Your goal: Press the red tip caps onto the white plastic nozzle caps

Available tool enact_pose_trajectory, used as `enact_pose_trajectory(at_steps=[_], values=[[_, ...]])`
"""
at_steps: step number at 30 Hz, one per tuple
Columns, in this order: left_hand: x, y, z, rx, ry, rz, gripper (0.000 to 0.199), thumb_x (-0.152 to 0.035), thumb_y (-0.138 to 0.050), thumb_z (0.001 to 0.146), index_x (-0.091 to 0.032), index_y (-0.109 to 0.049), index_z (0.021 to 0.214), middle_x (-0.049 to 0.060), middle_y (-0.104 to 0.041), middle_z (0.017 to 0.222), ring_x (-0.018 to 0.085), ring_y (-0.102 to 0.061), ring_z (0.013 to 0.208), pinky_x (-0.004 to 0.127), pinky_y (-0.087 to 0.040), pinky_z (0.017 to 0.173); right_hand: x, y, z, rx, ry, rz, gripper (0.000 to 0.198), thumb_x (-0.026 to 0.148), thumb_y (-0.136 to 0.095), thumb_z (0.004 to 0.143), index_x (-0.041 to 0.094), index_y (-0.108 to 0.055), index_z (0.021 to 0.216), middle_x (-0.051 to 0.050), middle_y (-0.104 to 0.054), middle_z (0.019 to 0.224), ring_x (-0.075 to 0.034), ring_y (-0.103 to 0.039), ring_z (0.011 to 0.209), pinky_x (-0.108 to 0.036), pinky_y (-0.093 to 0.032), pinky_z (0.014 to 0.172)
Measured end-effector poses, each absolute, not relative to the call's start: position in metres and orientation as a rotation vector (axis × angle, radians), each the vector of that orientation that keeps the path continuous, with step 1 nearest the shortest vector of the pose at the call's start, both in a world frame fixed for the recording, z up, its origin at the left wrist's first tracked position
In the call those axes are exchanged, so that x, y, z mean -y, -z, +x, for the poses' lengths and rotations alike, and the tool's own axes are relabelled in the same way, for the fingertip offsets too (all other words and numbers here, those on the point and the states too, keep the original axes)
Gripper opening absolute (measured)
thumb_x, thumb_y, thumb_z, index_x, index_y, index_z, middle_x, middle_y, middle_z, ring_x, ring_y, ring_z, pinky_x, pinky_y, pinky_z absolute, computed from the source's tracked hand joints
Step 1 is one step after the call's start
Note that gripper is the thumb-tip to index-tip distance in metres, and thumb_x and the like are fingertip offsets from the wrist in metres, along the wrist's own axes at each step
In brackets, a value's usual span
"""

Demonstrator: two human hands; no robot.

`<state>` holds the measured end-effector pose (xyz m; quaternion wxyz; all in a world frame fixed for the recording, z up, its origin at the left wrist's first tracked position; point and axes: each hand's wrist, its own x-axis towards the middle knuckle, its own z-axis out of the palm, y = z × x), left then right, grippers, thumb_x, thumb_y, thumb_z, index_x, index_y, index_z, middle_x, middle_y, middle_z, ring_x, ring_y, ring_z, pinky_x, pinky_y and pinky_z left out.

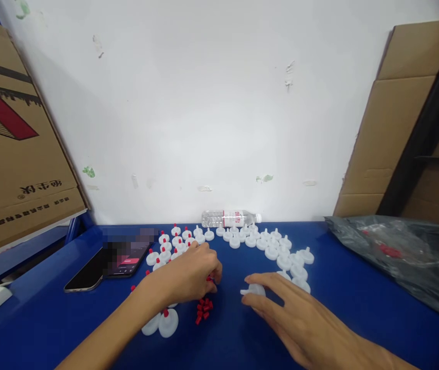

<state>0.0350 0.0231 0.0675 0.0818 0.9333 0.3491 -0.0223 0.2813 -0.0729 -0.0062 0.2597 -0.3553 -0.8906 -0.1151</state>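
My right hand (300,313) grips a white nozzle cap (257,289) between thumb and fingers, its spout pointing left. Opposite it, my left hand (194,270) has its fingers curled down in a pinch, with a bit of red showing at the fingertips that looks like a small red cap (209,279). Just below those fingers lies a little heap of red caps (204,309) on the blue tabletop (227,341). White nozzle caps with red tips (168,322) stand to the left, some hidden behind my left forearm. Plain white nozzle caps (271,252) curve around the back and right.
A clear plastic bottle (214,219) lies on its side against the wall. Two phones (85,271) rest at the left. A dark plastic bag (408,262) with red pieces is at the right. Cardboard (404,113) leans behind it, and a printed carton (15,169) stands far left.
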Motion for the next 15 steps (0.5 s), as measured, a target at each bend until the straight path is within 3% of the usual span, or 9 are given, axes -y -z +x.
enact_pose_trajectory(at_steps=[7,15], values=[[-0.0197,-0.0702,0.0374,-1.041,0.117,2.815,0.014,-0.009,-0.071,0.084,-0.02,-0.078,0.08,0.006,-0.071,0.089,0.024,-0.06,0.095,0.032,-0.042,0.078,0.0716,0.0066,0.2796,2.407,0.271,-0.939,0.039,0.004,-0.043,0.097,0.022,-0.059,0.127,-0.014,-0.064,0.133,-0.024,-0.067,0.118,-0.039,-0.061,0.094],[-0.0154,-0.074,0.0396,-0.89,-0.236,2.669,0.015,-0.016,-0.063,0.088,-0.022,-0.072,0.098,0.001,-0.073,0.097,0.019,-0.064,0.093,0.027,-0.046,0.076,0.0705,0.0024,0.2787,2.336,0.183,-1.002,0.025,0.017,-0.049,0.103,0.024,-0.054,0.127,-0.009,-0.068,0.124,-0.02,-0.068,0.112,-0.036,-0.06,0.095]])
